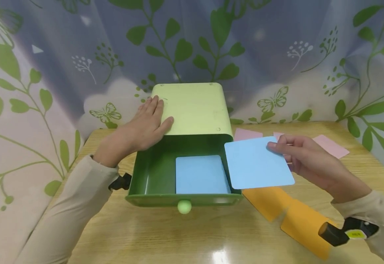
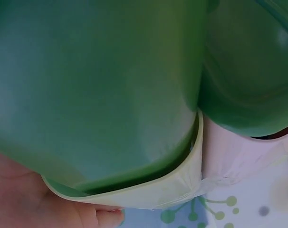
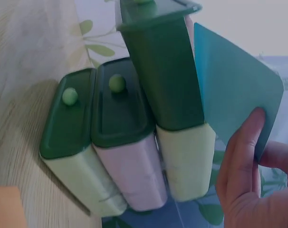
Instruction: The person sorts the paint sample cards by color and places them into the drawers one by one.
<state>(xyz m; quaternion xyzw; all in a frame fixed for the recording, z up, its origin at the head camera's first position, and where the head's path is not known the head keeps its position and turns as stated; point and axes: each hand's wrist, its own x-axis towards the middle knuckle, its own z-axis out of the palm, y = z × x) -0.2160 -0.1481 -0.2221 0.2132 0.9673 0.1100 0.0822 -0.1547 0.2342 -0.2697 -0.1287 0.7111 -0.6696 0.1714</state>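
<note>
- Your right hand (image 1: 310, 156) is pinching a blue card (image 1: 258, 163) by its far right part, with the thumb lying across its face; the card is extending leftward from those fingers.
- Your left hand (image 1: 142, 126) is lying on the left part of a pale green casing (image 1: 193, 108), its fingers stretching straight across the top, the thumb spreading to the right and nothing being gripped.
- Below the left fingers, on your side, a dark green drawer (image 1: 160, 176) is standing pulled out of that casing, its round knob (image 1: 184, 206) facing you.
- Left of the right fingers and lower, a second blue card (image 1: 200, 174) is lying in the drawer, towards its right side; whether it is covering others is not clear.
- Nearer you than the right fingers, two orange cards (image 1: 305, 225) are lying on the wooden bench (image 1: 165, 238).
- Beyond and to the right of the right fingers, pink cards (image 1: 332, 145) are resting on the bench.
- Under the casing that your left fingers are touching, a pink casing (image 3: 134, 175) and a lower pale green casing (image 3: 87, 185) are standing stacked, their drawers sitting closed.
- Behind both sets of fingers, a leaf-patterned curtain (image 1: 192, 55) is hanging.
</note>
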